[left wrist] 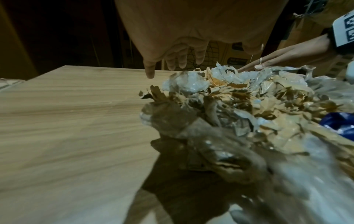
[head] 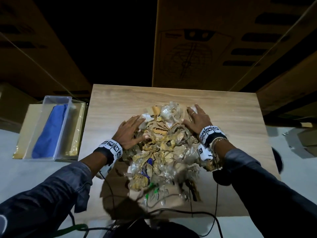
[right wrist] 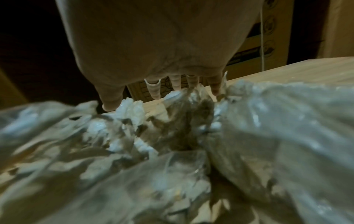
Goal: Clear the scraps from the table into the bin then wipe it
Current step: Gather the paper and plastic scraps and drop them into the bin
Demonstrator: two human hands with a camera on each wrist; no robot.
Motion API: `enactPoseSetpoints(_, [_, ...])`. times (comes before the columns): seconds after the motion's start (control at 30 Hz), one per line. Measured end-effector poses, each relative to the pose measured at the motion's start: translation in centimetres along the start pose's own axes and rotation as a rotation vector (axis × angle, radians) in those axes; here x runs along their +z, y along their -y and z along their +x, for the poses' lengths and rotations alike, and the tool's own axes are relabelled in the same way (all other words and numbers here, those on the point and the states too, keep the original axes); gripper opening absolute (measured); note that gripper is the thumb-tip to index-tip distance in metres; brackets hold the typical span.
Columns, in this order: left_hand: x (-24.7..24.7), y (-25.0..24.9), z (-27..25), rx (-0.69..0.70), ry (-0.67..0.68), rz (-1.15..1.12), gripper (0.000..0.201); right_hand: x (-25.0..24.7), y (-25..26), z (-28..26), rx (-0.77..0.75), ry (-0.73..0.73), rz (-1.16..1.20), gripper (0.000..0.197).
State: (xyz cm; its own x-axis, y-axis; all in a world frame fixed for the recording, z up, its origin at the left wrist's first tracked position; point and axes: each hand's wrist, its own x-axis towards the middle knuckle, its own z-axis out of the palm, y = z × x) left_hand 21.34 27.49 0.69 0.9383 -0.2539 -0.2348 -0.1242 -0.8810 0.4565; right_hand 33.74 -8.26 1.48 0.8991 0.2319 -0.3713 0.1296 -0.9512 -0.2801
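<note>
Head view is showing the left hand (head: 129,132) and right hand (head: 197,118) lying flat-fingered, grasping nothing, on either flank of a heap of paper and plastic scraps (head: 163,148) at the middle of the wooden table (head: 228,107). Gathering seems to be underway; next comes scooping the heap towards a bin, which is showing nowhere. A clear tub (head: 35,134) holding a blue cloth (head: 51,131) is sitting left of the table, and cables (head: 180,212) are trailing across the near edge.
</note>
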Motion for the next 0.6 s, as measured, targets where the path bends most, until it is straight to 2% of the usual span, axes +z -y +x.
enactPoseSetpoints(0.1, [0.1, -1.1, -0.9, -0.014, -0.034, 0.008, 0.096, 1.0, 0.3, -0.1, -0.073, 0.003, 0.006, 0.102])
enactPoseSetpoints(0.3, [0.3, -2.8, -3.8, -0.023, -0.128, 0.042, 0.087, 1.1, 0.7, -3.3, -0.194, -0.070, -0.020, 0.077])
enactPoseSetpoints(0.43, [0.7, -4.0, -6.6, -0.057, -0.175, 0.032, 0.085, 0.8, 0.5, -9.0, -0.164, -0.152, 0.131, 0.071])
enactPoseSetpoints(0.6, [2.6, -5.9, -11.1, -0.138, -0.274, -0.022, 0.084, 4.1, -0.4, -17.4, -0.103, -0.206, 0.244, 0.070])
